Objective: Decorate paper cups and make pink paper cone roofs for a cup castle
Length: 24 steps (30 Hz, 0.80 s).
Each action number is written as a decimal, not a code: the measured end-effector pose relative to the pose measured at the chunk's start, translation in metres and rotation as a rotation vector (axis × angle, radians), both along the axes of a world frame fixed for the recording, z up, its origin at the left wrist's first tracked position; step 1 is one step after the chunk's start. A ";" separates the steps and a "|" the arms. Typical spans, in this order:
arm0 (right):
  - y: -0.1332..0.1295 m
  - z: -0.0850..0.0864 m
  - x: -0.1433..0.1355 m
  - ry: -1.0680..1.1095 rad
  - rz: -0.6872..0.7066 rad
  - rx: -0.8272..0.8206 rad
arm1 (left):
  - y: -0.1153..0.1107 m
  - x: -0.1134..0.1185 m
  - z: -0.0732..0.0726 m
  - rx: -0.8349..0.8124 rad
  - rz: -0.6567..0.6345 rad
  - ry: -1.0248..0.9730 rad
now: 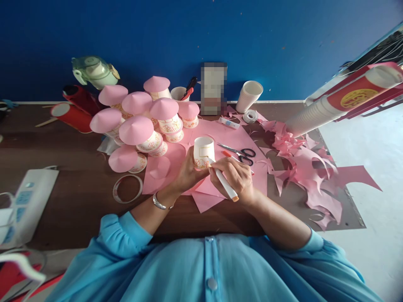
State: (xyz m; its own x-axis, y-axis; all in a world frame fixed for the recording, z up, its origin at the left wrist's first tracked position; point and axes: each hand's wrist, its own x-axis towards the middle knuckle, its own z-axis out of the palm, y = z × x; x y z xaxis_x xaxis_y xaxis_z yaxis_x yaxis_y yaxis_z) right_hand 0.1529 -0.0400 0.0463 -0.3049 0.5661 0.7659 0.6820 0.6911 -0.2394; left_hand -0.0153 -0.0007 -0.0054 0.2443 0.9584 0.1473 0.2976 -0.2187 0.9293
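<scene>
My left hand point(188, 171) is closed round the side of a white paper cup point(204, 147), whose open rim faces up. Orange flower shapes run along the cup's lower part, with a drawn rectangle outline above them. In my right hand point(236, 178) is a white marker point(226, 183) with an orange end. Its tip is at the cup's drawn side; whether it touches I cannot tell. Beneath both hands lie pink paper sheets point(201, 130). Just right of the cup are black-handled scissors point(242, 154) and a red marker point(229, 156), partly behind my right hand.
Several decorated cups with pink paper cones point(137, 130) stand at left. A tape roll point(127, 188) lies near them. A glue stick point(229, 123), small tape roll point(250, 116) and white cups point(249, 94) are at the back. Pink scraps point(310, 167) and a long cup stack point(317, 115) occupy the right.
</scene>
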 end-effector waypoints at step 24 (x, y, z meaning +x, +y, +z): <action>0.006 0.001 0.005 0.026 -0.071 -0.026 | -0.001 -0.002 0.009 -0.229 -0.082 -0.265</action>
State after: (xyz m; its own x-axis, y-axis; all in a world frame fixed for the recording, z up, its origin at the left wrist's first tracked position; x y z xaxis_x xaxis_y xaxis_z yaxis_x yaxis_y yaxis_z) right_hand 0.1575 -0.0338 0.0471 -0.2434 0.6056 0.7576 0.7225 0.6343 -0.2750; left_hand -0.0176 -0.0013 0.0037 0.3034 0.9529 -0.0005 0.0300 -0.0090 0.9995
